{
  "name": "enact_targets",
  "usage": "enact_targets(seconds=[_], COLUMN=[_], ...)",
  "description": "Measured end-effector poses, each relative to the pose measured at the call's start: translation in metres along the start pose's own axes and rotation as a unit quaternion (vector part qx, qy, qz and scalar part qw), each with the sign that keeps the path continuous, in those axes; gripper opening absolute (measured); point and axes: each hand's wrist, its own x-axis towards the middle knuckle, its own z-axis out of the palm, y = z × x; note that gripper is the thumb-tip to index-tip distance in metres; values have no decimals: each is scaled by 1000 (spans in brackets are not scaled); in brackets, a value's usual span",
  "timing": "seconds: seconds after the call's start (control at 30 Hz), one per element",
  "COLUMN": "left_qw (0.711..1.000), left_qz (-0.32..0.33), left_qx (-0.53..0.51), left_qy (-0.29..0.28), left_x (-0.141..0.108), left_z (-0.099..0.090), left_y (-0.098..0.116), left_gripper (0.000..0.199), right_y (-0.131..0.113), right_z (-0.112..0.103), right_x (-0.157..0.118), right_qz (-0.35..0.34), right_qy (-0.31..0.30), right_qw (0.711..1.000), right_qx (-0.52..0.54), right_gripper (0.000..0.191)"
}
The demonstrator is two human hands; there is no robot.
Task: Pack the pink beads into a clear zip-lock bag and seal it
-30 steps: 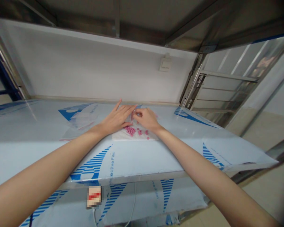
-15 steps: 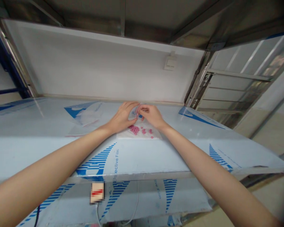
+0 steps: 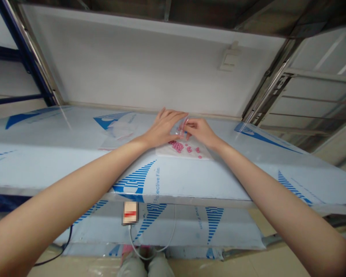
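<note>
A small clear plastic zip bag (image 3: 185, 126) with a reddish strip along its mouth stands between my two hands. My left hand (image 3: 164, 129) has its thumb and fingertips at the two ends of the mouth, spread wide around it and holding it. My right hand (image 3: 201, 131) is closed in a pinch at the bag's right side, its fingertips partly hidden by the clear plastic. Just below lie pink beads (image 3: 178, 146), most in one cluster and several scattered to the right. They rest on a flat clear plastic sheet or bag (image 3: 168, 153).
More clear plastic bags (image 3: 119, 130) lie on the film-covered table (image 3: 196, 181) to the left. A small pixelated object (image 3: 130, 212) with a white cable sits below the table's front edge. Behind is a white wall (image 3: 150, 65) with a switch (image 3: 230, 60); metal frames stand at both sides.
The camera view has tilted down and shifted left, so more of the floor and my legs shows. My hands keep nearly the same places around the bag, and the beads look unmoved.
</note>
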Motion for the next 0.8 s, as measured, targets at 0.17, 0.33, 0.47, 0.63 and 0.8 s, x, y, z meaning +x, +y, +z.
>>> enact_targets(seconds=[0.17, 0.33, 0.47, 0.63, 0.8], left_qw=[998, 994, 991, 991, 991], left_qz=[31, 36, 51, 60, 46], left_qx=[48, 94, 115, 118, 122], left_qy=[13, 29, 36, 33, 26], left_x=[0, -1, -1, 0, 1], left_z=[-2, 1, 2, -3, -6], left_y=[-2, -2, -1, 0, 4], left_gripper=[66, 67, 64, 63, 59], right_y=[1, -3, -5, -4, -8], right_z=[1, 1, 3, 3, 6], right_x=[-1, -2, -1, 0, -1], right_qz=[3, 6, -5, -11, 1], right_qy=[17, 21, 46, 75, 77], right_qw=[1000, 999, 999, 997, 997], right_qx=[15, 31, 15, 4, 14], right_gripper=[22, 24, 21, 17, 17])
